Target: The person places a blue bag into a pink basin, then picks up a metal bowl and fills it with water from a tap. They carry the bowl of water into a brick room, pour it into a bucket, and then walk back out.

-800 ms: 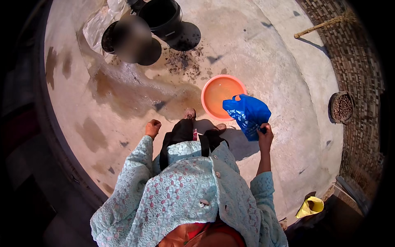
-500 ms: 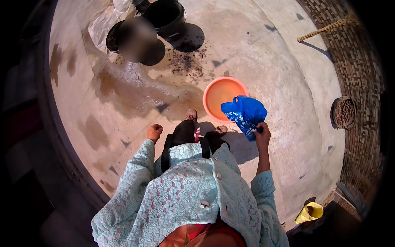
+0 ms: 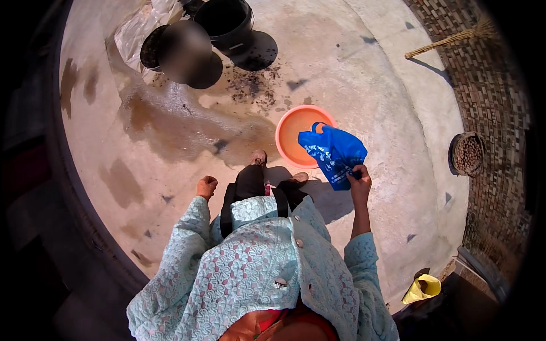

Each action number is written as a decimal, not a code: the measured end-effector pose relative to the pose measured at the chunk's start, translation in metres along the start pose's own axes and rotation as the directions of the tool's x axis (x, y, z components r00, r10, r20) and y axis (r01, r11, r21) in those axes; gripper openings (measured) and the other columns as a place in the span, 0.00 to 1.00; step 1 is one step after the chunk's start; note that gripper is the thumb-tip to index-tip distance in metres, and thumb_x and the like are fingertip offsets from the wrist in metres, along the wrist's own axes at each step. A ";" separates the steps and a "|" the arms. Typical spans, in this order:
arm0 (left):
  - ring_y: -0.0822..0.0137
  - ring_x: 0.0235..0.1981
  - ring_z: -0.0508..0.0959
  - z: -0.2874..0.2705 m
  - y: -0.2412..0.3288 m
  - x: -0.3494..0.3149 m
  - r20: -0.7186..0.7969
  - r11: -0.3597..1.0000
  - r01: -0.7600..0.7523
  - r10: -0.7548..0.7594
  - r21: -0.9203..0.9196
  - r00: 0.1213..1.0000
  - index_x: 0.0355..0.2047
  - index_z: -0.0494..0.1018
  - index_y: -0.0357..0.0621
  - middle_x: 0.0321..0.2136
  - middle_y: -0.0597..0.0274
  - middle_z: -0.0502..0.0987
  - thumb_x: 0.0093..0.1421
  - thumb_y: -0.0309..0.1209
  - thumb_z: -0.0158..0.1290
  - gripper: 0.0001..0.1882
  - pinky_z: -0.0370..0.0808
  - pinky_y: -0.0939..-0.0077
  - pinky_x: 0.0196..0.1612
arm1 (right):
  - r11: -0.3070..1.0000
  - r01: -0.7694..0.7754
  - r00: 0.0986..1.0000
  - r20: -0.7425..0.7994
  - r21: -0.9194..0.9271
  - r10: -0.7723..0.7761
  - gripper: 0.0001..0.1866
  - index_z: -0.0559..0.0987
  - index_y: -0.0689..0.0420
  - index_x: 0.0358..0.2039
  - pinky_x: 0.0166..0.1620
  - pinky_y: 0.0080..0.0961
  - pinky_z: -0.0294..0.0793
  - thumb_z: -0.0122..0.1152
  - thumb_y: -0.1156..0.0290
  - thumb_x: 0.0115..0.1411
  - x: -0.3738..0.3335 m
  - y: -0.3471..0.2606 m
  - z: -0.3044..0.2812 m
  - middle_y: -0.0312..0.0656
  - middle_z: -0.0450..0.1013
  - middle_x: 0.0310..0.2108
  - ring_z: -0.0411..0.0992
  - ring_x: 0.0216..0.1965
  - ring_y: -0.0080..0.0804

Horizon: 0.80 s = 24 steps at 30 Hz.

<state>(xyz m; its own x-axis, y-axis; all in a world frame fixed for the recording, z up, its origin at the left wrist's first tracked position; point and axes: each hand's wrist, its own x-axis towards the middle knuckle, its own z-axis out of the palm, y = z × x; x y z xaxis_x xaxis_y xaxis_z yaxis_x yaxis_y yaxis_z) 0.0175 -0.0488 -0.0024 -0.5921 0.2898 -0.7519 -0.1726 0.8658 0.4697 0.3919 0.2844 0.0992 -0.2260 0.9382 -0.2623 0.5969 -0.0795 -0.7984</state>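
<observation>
My right hand [image 3: 359,183] pinches the lower corner of a blue bag [image 3: 336,154] with white print and a loop handle. The bag hangs in front of the right part of a round orange-pink basin [image 3: 279,136] and hides some of its rim. Shallow, brownish liquid appears to lie in the basin. Out to the left of my legs, my left hand [image 3: 206,187] is held with its fingers curled in, and nothing shows in it. My shoes are just below the basin on the concrete.
Wet stains and dark crumbs mark the concrete ground [image 3: 398,170]. Beyond are a black bucket [image 3: 232,42], another dark container [image 3: 152,48] and clear plastic sheeting [image 3: 133,34]. By the brick paving at right are a straw broom [image 3: 441,48], a basket of round brown things [image 3: 468,154] and a yellow bag [image 3: 422,288].
The basin, buckets and ground have shifted slightly left in the view. The blue bag has swung a little, its handle end further over the basin. My right hand keeps its grip.
</observation>
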 end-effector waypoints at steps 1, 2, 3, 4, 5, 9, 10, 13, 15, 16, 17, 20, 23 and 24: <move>0.72 0.17 0.70 -0.003 -0.001 0.003 -0.001 1.000 0.005 -0.005 -0.001 1.000 0.27 0.72 0.40 0.18 0.63 0.72 0.48 0.29 0.51 0.07 0.69 0.77 0.16 | 0.999 -0.014 1.000 -0.010 -0.045 0.013 0.12 0.68 0.56 0.26 0.37 0.16 0.62 0.57 0.84 0.42 -0.002 -0.012 0.000 0.32 0.64 0.26 0.62 0.30 0.20; 0.72 0.17 0.70 -0.006 -0.002 0.006 -0.001 1.000 0.001 -0.001 -0.012 1.000 0.27 0.72 0.40 0.17 0.63 0.72 0.48 0.29 0.50 0.07 0.69 0.78 0.16 | 0.996 -0.028 0.999 -0.021 -0.089 0.026 0.12 0.68 0.55 0.26 0.37 0.16 0.62 0.57 0.84 0.42 -0.003 -0.020 0.000 0.31 0.64 0.27 0.61 0.31 0.19; 0.72 0.17 0.70 -0.008 -0.003 0.012 0.000 1.000 0.000 0.000 -0.025 1.000 0.27 0.72 0.40 0.17 0.63 0.72 0.48 0.29 0.50 0.07 0.69 0.78 0.16 | 0.999 -0.043 0.999 -0.012 -0.017 0.043 0.12 0.68 0.55 0.26 0.37 0.15 0.61 0.57 0.85 0.42 -0.004 -0.022 0.001 0.31 0.64 0.27 0.61 0.31 0.19; 0.72 0.17 0.70 -0.011 -0.003 0.019 0.001 0.999 -0.001 0.002 -0.037 1.000 0.27 0.72 0.39 0.17 0.63 0.72 0.48 0.29 0.50 0.07 0.69 0.77 0.16 | 0.997 -0.059 0.998 -0.003 0.057 0.059 0.12 0.68 0.55 0.26 0.37 0.15 0.61 0.57 0.85 0.42 -0.004 -0.022 0.001 0.31 0.63 0.27 0.61 0.31 0.19; 0.72 0.17 0.70 -0.012 -0.002 0.027 0.002 0.999 -0.003 0.003 -0.048 1.000 0.27 0.72 0.39 0.17 0.63 0.72 0.48 0.29 0.50 0.07 0.68 0.77 0.16 | 0.989 -0.075 0.997 0.007 0.130 0.075 0.12 0.68 0.54 0.26 0.37 0.15 0.60 0.57 0.85 0.42 -0.003 -0.019 0.000 0.30 0.63 0.27 0.61 0.31 0.18; 0.72 0.17 0.70 -0.010 0.007 0.043 0.026 0.998 -0.012 0.013 -0.064 1.000 0.28 0.72 0.39 0.18 0.62 0.72 0.49 0.29 0.50 0.07 0.68 0.77 0.16 | 0.991 -0.115 0.993 -0.007 0.074 0.116 0.13 0.67 0.55 0.24 0.38 0.14 0.61 0.55 0.87 0.42 -0.001 -0.038 -0.005 0.31 0.64 0.27 0.61 0.31 0.19; 0.71 0.19 0.72 -0.009 0.013 0.046 0.052 1.000 -0.003 0.003 -0.014 0.999 0.28 0.71 0.38 0.19 0.61 0.73 0.49 0.29 0.52 0.07 0.70 0.77 0.21 | 0.996 -0.081 0.996 -0.022 0.048 0.082 0.13 0.67 0.55 0.24 0.38 0.15 0.61 0.55 0.87 0.41 -0.001 -0.045 -0.004 0.31 0.64 0.26 0.61 0.31 0.19; 0.70 0.23 0.73 0.010 0.034 0.054 0.091 0.977 -0.213 0.215 -0.022 0.972 0.28 0.71 0.38 0.21 0.60 0.74 0.49 0.29 0.53 0.08 0.71 0.77 0.29 | 1.000 -0.026 0.997 -0.072 -0.011 0.025 0.13 0.68 0.55 0.24 0.39 0.16 0.62 0.55 0.87 0.41 0.001 -0.053 -0.002 0.31 0.64 0.26 0.61 0.30 0.20; 0.72 0.27 0.71 0.031 0.071 0.039 0.242 0.927 -0.373 0.368 -0.026 0.898 0.31 0.69 0.40 0.26 0.65 0.72 0.50 0.29 0.53 0.09 0.70 0.79 0.29 | 1.000 0.023 0.996 -0.086 -0.010 -0.024 0.14 0.68 0.55 0.25 0.39 0.17 0.62 0.56 0.87 0.39 0.002 -0.042 -0.004 0.33 0.64 0.27 0.63 0.31 0.22; 0.71 0.28 0.72 0.043 0.097 0.023 0.303 0.909 -0.413 0.410 -0.058 0.860 0.33 0.68 0.38 0.27 0.63 0.73 0.49 0.27 0.54 0.11 0.70 0.79 0.33 | 0.999 0.054 0.995 -0.079 -0.004 -0.054 0.14 0.68 0.55 0.25 0.39 0.17 0.63 0.56 0.87 0.39 0.004 -0.039 -0.003 0.33 0.64 0.27 0.63 0.31 0.23; 0.70 0.29 0.73 0.064 0.114 0.013 0.346 0.890 -0.452 0.445 -0.064 0.826 0.35 0.68 0.37 0.28 0.61 0.73 0.48 0.25 0.55 0.14 0.70 0.77 0.36 | 0.996 0.086 0.994 -0.071 -0.001 -0.086 0.14 0.68 0.56 0.25 0.39 0.17 0.63 0.56 0.87 0.39 0.006 -0.037 -0.004 0.33 0.64 0.27 0.63 0.31 0.23; 0.63 0.34 0.74 0.119 0.183 -0.042 0.465 0.744 -0.667 0.603 -0.033 0.649 0.48 0.63 0.43 0.42 0.53 0.69 0.42 0.28 0.60 0.30 0.71 0.72 0.38 | 0.994 0.102 0.994 -0.040 -0.050 -0.104 0.14 0.68 0.57 0.24 0.37 0.21 0.64 0.59 0.86 0.37 0.009 -0.051 -0.001 0.37 0.64 0.27 0.65 0.31 0.29; 0.53 0.44 0.70 0.165 0.239 -0.098 0.633 0.656 -0.755 0.587 -0.006 0.505 0.56 0.49 0.50 0.55 0.51 0.54 0.38 0.36 0.63 0.47 0.67 0.63 0.47 | 0.971 0.217 0.976 0.014 -0.101 -0.217 0.14 0.69 0.58 0.24 0.35 0.25 0.65 0.61 0.83 0.36 0.017 -0.035 -0.004 0.39 0.65 0.26 0.66 0.30 0.35; 0.49 0.48 0.66 0.185 0.244 -0.109 0.620 0.593 -0.804 0.617 0.040 0.485 0.57 0.47 0.49 0.55 0.48 0.52 0.36 0.40 0.64 0.51 0.66 0.62 0.48 | 0.975 0.213 0.977 0.022 -0.054 -0.213 0.14 0.69 0.58 0.24 0.35 0.25 0.65 0.61 0.83 0.36 0.020 -0.021 -0.001 0.39 0.64 0.26 0.66 0.30 0.35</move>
<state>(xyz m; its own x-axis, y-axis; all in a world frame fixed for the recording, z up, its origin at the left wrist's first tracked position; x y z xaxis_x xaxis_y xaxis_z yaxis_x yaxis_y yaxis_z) 0.1854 0.2061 0.1086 0.0943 0.9274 -0.3619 0.4053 0.2963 0.8649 0.3751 0.3052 0.1114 -0.3644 0.9261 -0.0983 0.5756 0.1410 -0.8055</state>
